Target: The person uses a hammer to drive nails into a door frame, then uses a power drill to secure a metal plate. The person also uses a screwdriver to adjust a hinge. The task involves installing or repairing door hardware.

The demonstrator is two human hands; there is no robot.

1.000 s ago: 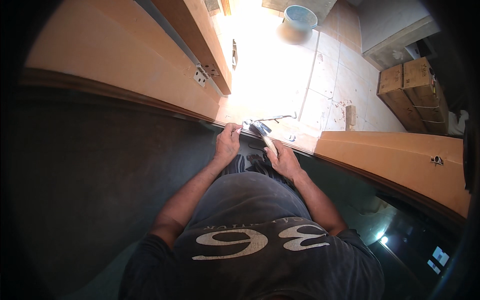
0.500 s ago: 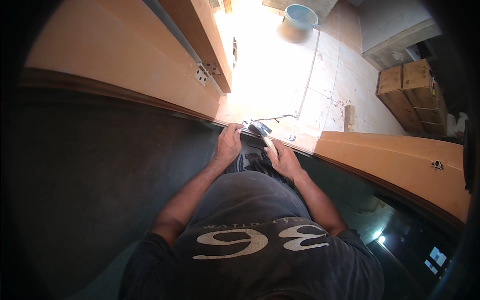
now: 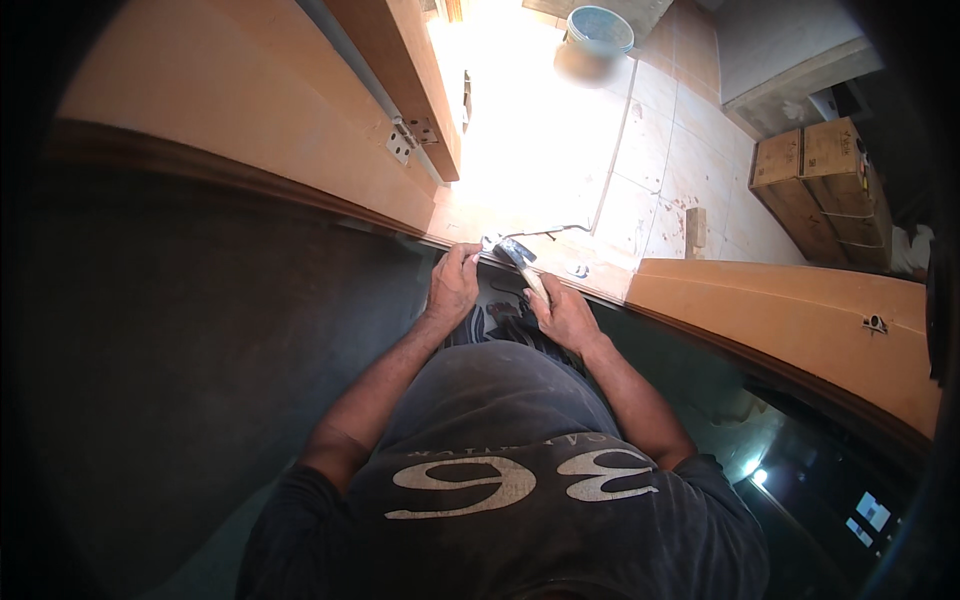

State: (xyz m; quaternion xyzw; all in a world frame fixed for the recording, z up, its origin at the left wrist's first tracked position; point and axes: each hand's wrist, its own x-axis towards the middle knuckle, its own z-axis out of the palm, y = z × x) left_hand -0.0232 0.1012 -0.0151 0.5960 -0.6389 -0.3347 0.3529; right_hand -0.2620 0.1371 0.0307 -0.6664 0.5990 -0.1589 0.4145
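At the wooden sill point(image 3: 600, 285) in front of me, my left hand point(image 3: 455, 287) is closed, thumb and fingertips pinching a small shiny metal piece point(image 3: 489, 243) whose exact kind is too small and bright to make out. Wrapped round the pale handle of a claw hammer point(image 3: 535, 283) is my right hand point(image 3: 567, 318). The dark hammer head lies close beside the metal piece; whether they touch I cannot tell. Just beyond, a thin dark bent rod point(image 3: 560, 231) rests on the sill. Another small metal fitting point(image 3: 577, 271) lies right of the hammer.
An open wooden door point(image 3: 400, 75) with a hinge point(image 3: 399, 146) stands at left. On the right, the orange-brown wooden frame point(image 3: 780, 310) bears a metal fitting point(image 3: 875, 324). Farther off are a bucket point(image 3: 600, 30), a wood block point(image 3: 696, 232) and cardboard boxes point(image 3: 820, 180).
The view has shifted slightly. Both hands keep their grips, and the hammer head stays beside the small metal piece with hardly any movement.
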